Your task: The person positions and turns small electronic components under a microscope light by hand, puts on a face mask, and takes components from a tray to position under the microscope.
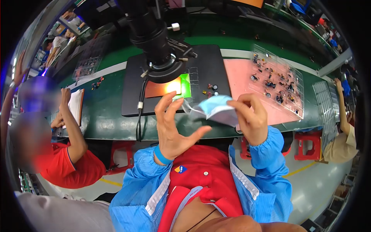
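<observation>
A light blue and white face mask [217, 106] hangs over the front edge of the bench, pinched at its right end by my right hand [252, 119]. My left hand [172, 129] is raised on the other side of the mask, thumb and fingers spread wide, with a blue band round its wrist. A white ear loop of the mask lies close to the left fingertips; whether it touches them I cannot tell. Behind my left hand, a lit orange-and-green plate [185, 86] rests on a black base [135, 92] under a microscope [160, 50].
Small dark components [211, 87] lie on the black base. To the right, a clear tray [280, 83] with several small parts stands on a pink mat [237, 73]. A co-worker in a red shirt [85, 164] sits at left beside a notebook [76, 106]. Red stools [308, 146] stand below the bench.
</observation>
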Motion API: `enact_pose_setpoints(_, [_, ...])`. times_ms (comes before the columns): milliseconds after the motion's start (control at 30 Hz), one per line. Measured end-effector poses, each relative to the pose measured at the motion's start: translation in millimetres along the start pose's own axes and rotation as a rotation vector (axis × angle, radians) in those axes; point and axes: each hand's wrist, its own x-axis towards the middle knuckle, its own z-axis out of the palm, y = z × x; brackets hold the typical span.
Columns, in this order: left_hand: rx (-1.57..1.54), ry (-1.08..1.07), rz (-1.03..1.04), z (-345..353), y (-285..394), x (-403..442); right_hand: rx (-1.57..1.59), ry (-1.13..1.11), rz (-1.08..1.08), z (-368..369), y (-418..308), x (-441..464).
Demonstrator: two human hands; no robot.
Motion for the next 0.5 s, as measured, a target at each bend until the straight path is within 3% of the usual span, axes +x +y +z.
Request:
enact_pose_setpoints(100, [0.073,-0.167,0.152,-11,5,13,0.07,-0.111,-0.083,-2,-10,9])
enact_pose_setpoints(133, [0.088,-0.155,0.151,-11,0,12,0.083,-0.166,-0.109,-4,-13,14])
enact_pose_setpoints(200, [0.027,-0.374,0.094,-8,-13,6,0.101,-0.214,-0.155,-10,-5,28])
enact_pose_setpoints(267, [-0.017,-0.25,0.05,-3,-10,7,0.347,-0.334,-0.114,-14,26,55])
enact_pose_setpoints(333, [-0.062,-0.198,0.007,-5,-13,2,0.203,-0.368,0.07,-3,77,98])
enact_pose_setpoints(500, [-0.125,-0.215,-0.048,-5,-14,-2,-0.053,-0.397,0.062,87,201,196])
